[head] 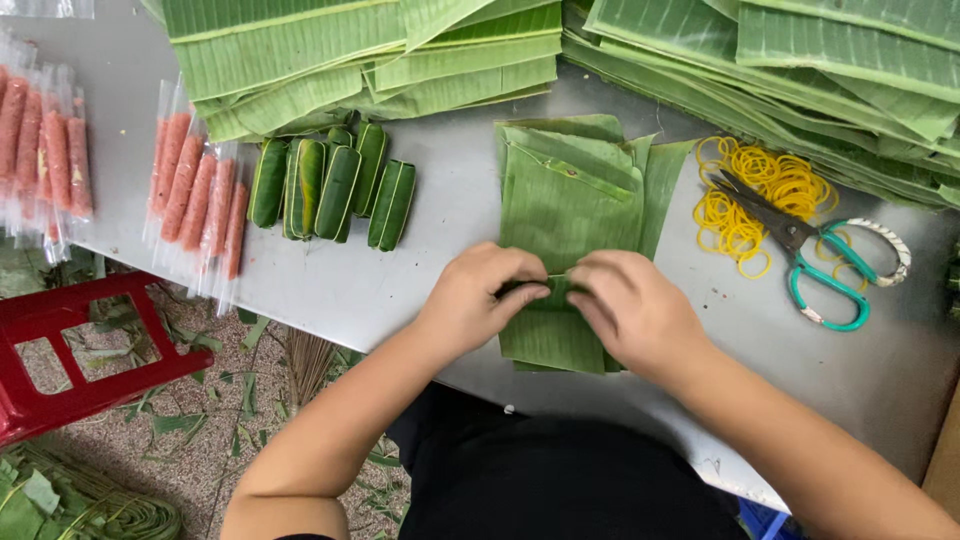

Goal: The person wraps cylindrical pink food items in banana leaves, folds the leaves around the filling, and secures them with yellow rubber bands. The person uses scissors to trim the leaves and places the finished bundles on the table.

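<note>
Grey table (pixel 400 290), perhaps leaf-littered floor (pixel 200 410)

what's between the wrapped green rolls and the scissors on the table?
In the head view, the stack of cut banana-leaf pieces lies between the wrapped rolls and the scissors, then the yellow rubber bands beside the scissors.

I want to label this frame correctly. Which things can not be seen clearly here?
Head view only:
- What the left hand and right hand roll inside the leaf pieces: covered by fingers and leaf.
- Pink sausages in plastic: cut off by the left edge.
- Large leaf stacks: cut off by the top edge.
- Rubber bands: partly under the scissors.
- Red stool: cut off at the left.
</note>
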